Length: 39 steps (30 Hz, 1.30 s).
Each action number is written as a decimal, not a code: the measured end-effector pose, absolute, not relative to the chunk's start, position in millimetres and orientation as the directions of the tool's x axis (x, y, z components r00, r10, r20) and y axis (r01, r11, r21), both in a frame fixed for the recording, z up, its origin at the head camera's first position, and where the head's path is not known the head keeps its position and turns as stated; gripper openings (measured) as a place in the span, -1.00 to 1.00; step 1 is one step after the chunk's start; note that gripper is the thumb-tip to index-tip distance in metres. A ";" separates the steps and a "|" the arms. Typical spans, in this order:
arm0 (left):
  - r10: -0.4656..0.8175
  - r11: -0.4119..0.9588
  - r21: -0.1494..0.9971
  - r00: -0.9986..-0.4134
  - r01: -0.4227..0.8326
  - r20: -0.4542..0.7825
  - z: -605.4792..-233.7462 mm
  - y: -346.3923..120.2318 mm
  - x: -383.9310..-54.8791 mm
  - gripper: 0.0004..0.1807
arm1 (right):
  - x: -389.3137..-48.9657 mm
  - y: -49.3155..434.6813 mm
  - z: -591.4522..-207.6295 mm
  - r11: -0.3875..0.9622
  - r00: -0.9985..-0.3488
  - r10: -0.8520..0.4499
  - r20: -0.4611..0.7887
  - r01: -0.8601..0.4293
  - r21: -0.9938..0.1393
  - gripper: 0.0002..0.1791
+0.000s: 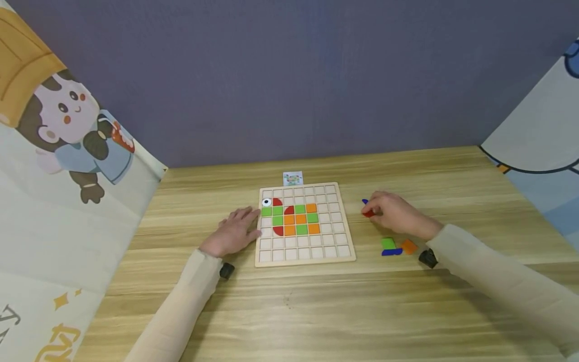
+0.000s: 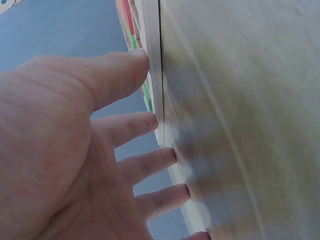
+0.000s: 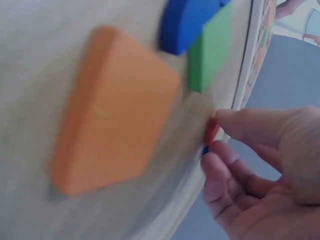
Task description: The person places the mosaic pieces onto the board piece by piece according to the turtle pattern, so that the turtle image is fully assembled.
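Observation:
My left hand [image 1: 231,234] lies with its fingers spread at the left edge of a wooden grid board [image 1: 305,252]. Thumb and fingertips come right up to the board's side in the left wrist view. Coloured tiles fill part of the grid: green and orange squares, red quarter-rounds and a white eye tile [image 1: 267,202]. To the right of the board, my right hand [image 1: 394,213] pinches a red piece [image 3: 212,130] between thumb and fingers, close over the table. A blue piece [image 1: 364,201] shows just beyond those fingertips.
Nearer than the right hand lie a green square [image 1: 388,243], a blue rounded piece [image 1: 391,252] and an orange square [image 1: 409,246]. A small picture card [image 1: 293,178] sits at the board's back edge. A dark wall [image 1: 316,90] rises behind the wood-grain table [image 1: 289,311].

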<state>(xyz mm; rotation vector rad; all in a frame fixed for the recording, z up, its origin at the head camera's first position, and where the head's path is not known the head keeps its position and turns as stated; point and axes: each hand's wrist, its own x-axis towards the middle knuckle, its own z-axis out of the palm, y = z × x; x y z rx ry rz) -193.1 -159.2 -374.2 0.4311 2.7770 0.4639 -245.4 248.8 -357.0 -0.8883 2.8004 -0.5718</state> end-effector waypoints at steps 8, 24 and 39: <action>0.338 0.905 0.347 -0.912 0.247 -0.231 -374.7 -159.2 -194.0 -0.30 | -245.1 246.3 -361.1 0.686 -0.760 -0.649 0.042 -0.608 -0.399 -0.73; 0.342 0.903 0.350 -0.911 0.250 -0.229 -373.8 -162.2 -193.9 -0.30 | -242.8 239.6 -357.7 0.738 -0.798 -0.603 -0.013 -0.551 -0.391 -0.80; 0.327 0.907 0.353 -0.911 0.228 -0.251 -372.4 -161.3 -193.3 -0.29 | -244.5 232.5 -358.6 0.769 -0.818 -0.575 -0.029 -0.527 -0.362 -0.75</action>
